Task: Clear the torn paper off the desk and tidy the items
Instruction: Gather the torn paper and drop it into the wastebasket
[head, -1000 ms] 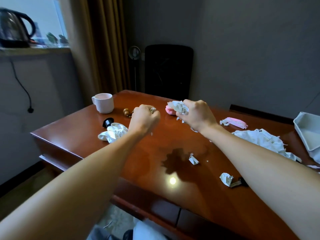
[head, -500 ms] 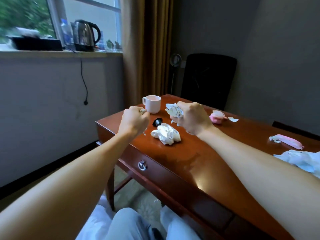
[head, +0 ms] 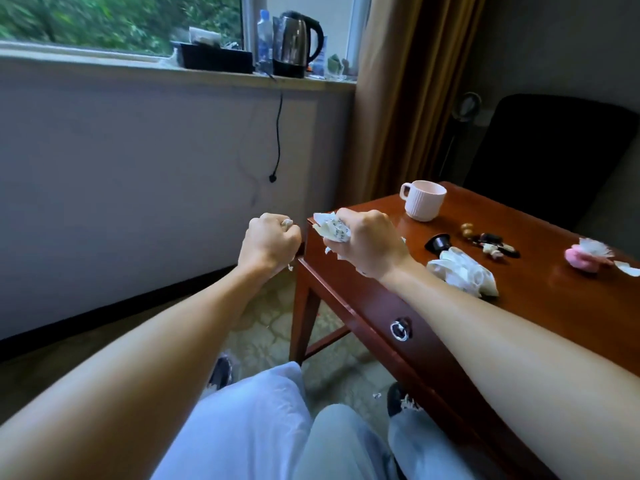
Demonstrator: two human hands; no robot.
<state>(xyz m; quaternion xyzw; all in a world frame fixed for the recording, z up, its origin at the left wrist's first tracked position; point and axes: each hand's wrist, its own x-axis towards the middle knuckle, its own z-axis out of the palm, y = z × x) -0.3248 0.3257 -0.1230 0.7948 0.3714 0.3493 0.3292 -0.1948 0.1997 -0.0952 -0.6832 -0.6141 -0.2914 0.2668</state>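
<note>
My right hand (head: 369,242) is a fist over the desk's left corner, closed on a wad of torn paper (head: 331,228) that sticks out to its left. My left hand (head: 268,242) is also a fist, just off the desk's left edge above the floor, with small paper bits (head: 287,222) showing at its top. The red-brown wooden desk (head: 540,299) carries a crumpled white paper heap (head: 462,271), a pink cup (head: 423,199), a small black cap (head: 438,242), small trinkets (head: 491,242) and a pink item with white paper (head: 585,258).
A drawer knob (head: 400,329) sits on the desk front. My legs in light trousers (head: 263,420) are below, with paper scraps (head: 376,395) on the carpet. A kettle (head: 294,43) and black box (head: 216,58) stand on the windowsill. A dark chair (head: 550,157) is behind the desk.
The view has swung left, away from the desk's middle. Both fists have travelled left with the paper, from above the desktop to its left corner; the left one is now past the edge.
</note>
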